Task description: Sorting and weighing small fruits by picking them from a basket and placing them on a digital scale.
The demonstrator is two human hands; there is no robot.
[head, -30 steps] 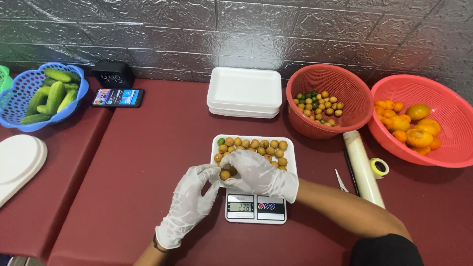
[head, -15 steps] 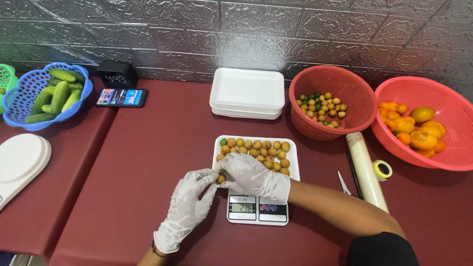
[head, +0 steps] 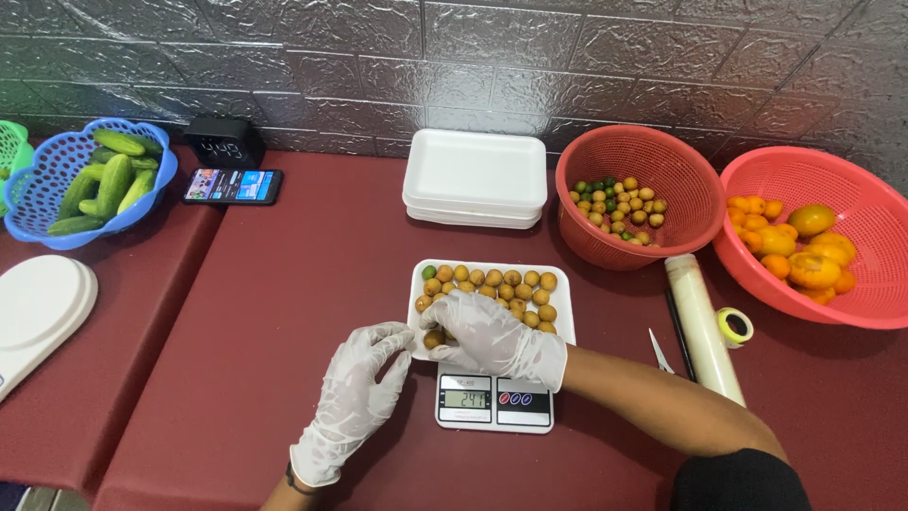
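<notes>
Head view: my gloved right hand (head: 494, 336) rests on the tray (head: 558, 284) of fruit (head: 501, 284) atop the scale (head: 494, 402), fingers curled around one piece. My left hand (head: 355, 402) touches the tray's corner, fingers narrow, holding nothing.

Two gloved hands are at work: the left hand (head: 355, 402) and the right hand (head: 492, 336). Under the right fingers sits one white tray (head: 558, 284) of small round fruits (head: 511, 284), about twenty showing, one of them green, just beyond the fingertips. Just below the fingers is one kitchen scale (head: 494, 403). Far beyond the fingers lies one stack of spare trays (head: 476, 175), seemingly three. Right of the fingers stand two red baskets (head: 662, 151) (head: 851, 189), one roll of film (head: 702, 326) and one tape roll (head: 734, 326). Left of the fingers are one blue basket (head: 38, 232) with about six cucumbers (head: 104, 180), one phone (head: 232, 185) and one white lid (head: 38, 312)
</notes>
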